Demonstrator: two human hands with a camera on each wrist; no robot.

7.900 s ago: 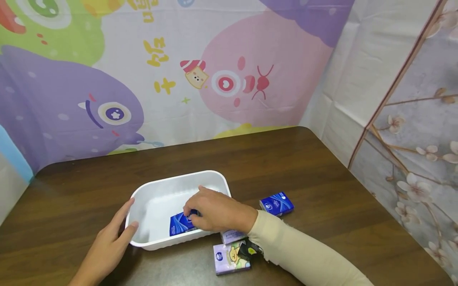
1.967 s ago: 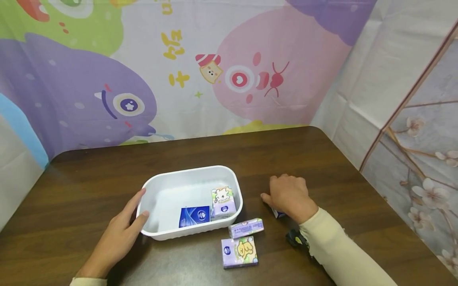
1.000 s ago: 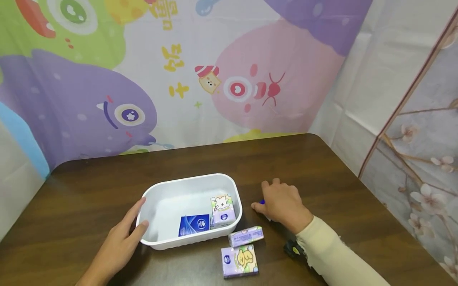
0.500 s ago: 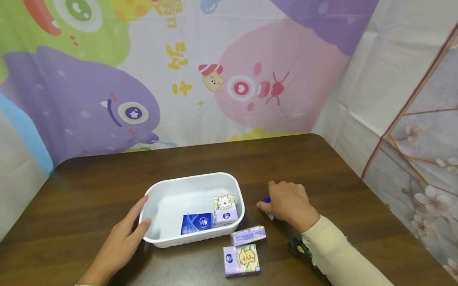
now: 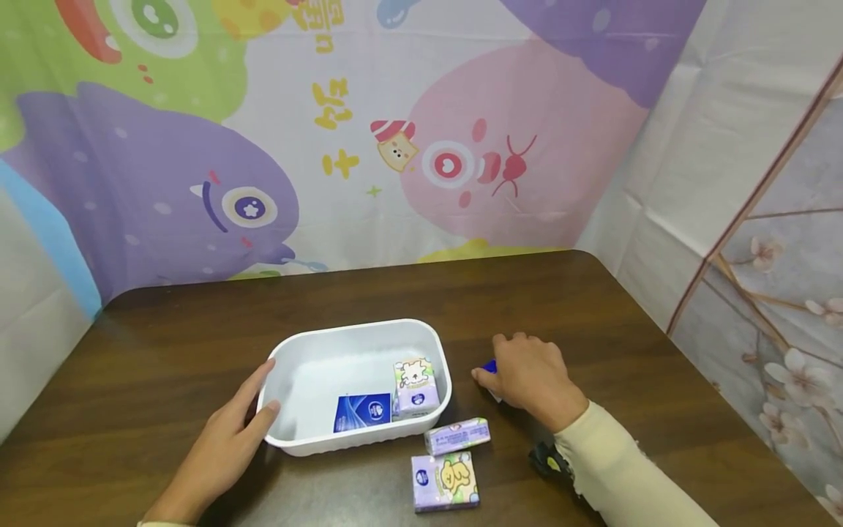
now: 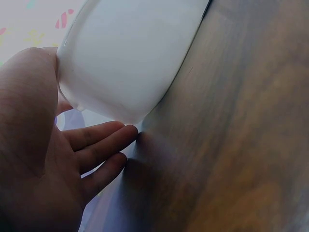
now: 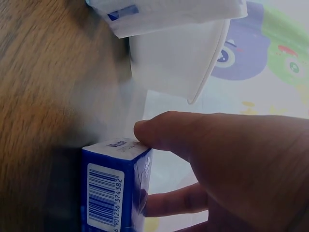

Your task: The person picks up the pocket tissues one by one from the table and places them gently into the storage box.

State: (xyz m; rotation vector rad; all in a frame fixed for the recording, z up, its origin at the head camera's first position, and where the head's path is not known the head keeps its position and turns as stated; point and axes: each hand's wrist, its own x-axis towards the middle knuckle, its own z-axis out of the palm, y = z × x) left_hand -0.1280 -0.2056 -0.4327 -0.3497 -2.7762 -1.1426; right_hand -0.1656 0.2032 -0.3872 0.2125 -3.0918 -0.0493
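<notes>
A white plastic basin (image 5: 356, 333) stands on the table with my left hand (image 5: 227, 432) at its left end. The left thumb and index fingertip touch the rim, while in the left wrist view the other fingers (image 6: 104, 150) lie straight by the outer wall. Inside are a blue tissue pack (image 5: 362, 412) and a purple one with a white dog picture (image 5: 416, 384). Right of the basin, my right hand (image 5: 533, 380) grips another blue tissue pack (image 7: 113, 193), thumb on its white printed side and fingers behind. From above, this hand hides most of that pack.
Two purple tissue packs lie before the basin's right end: one edge-on (image 5: 457, 435), one flat with a yellow bear (image 5: 446, 481). A black device (image 5: 549, 461) is at the right wrist. A cartoon curtain (image 5: 342, 146) hangs behind the brown table (image 5: 197, 329).
My right hand has left the basin and moved right onto the blue pack on the table. The dog-picture pack now shows inside the basin. During the last second both hands stay nearly still.
</notes>
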